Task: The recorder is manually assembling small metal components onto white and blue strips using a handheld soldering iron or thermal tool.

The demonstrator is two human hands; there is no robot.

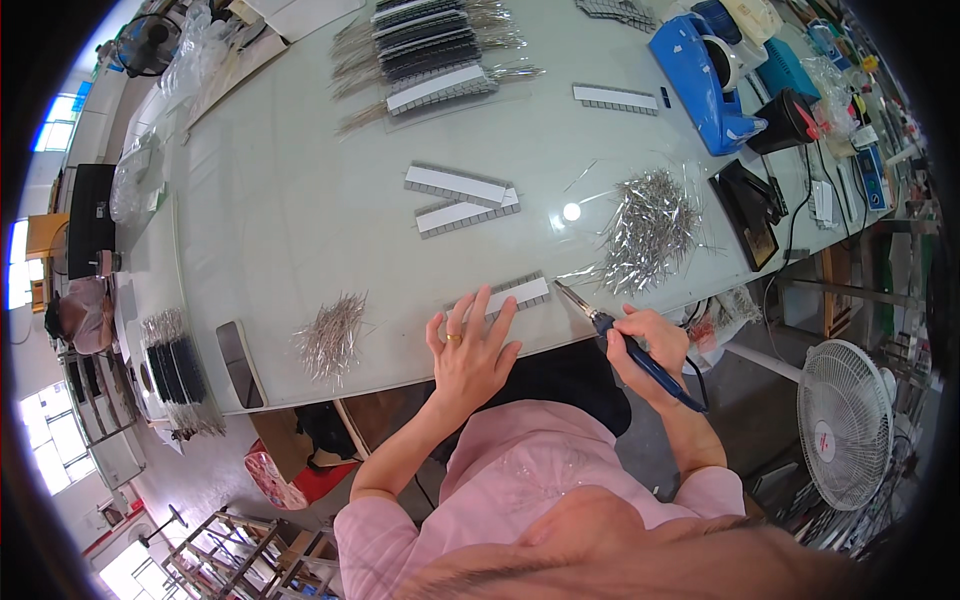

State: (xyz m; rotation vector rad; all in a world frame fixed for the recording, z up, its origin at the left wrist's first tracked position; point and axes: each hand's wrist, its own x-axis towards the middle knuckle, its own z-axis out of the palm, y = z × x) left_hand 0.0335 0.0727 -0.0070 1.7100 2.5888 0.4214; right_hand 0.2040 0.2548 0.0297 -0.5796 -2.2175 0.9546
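My left hand (472, 350) lies flat with its fingers spread, the fingertips pressing on a white-and-grey strip (530, 291) near the table's front edge. In my right hand (650, 355) is a soldering iron (603, 323) with a blue handle. Its tip points at the strip's right end, where a few silver wire leads lie; whether it touches them I cannot tell. Just beyond is a large heap of silver wire leads (655, 225). A smaller heap of leads (333, 338) rests left of my left hand. Two similar strips, an upper one (455, 184) and a lower one (468, 213), overlap farther back.
Stacked strips with leads (425, 45) stand at the back, and another bundle (178, 370) at far left. A phone (240, 365) lies by the left front edge. At right are a blue tape dispenser (690, 85), a black stand (745, 215) and a white fan (845, 425).
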